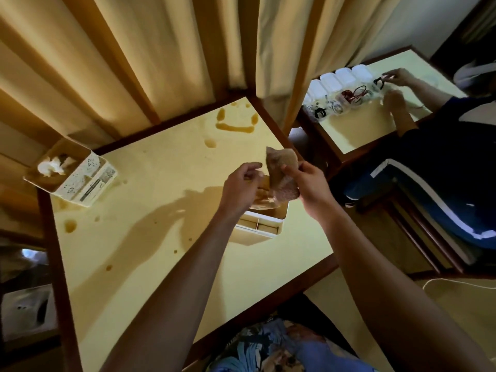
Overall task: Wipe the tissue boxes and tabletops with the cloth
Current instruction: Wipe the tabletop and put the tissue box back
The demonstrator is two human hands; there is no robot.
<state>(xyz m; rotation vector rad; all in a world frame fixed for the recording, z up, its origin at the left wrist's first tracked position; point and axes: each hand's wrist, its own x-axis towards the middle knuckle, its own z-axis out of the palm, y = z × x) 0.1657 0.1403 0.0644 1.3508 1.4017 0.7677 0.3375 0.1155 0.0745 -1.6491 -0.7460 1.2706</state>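
My right hand (pixel 308 183) pinches a brown cloth (pixel 281 173) and holds it up over a white tissue box (pixel 264 226) near the table's right edge. My left hand (pixel 241 183) is beside the cloth with curled fingers touching its lower folds. A second white tissue box (pixel 80 178), with a tissue sticking out, stands at the far left corner of the yellow tabletop (pixel 150 210). Brown liquid stains (pixel 236 122) mark the table near the far edge, and smaller spots (pixel 70 226) lie at the left.
Beige curtains (pixel 134 63) hang behind the table. Another person (pixel 429 162) sits at a second table (pixel 362 124) on the right, handling cables beside white containers (pixel 341 79). A white cord (pixel 456 283) lies at the lower right.
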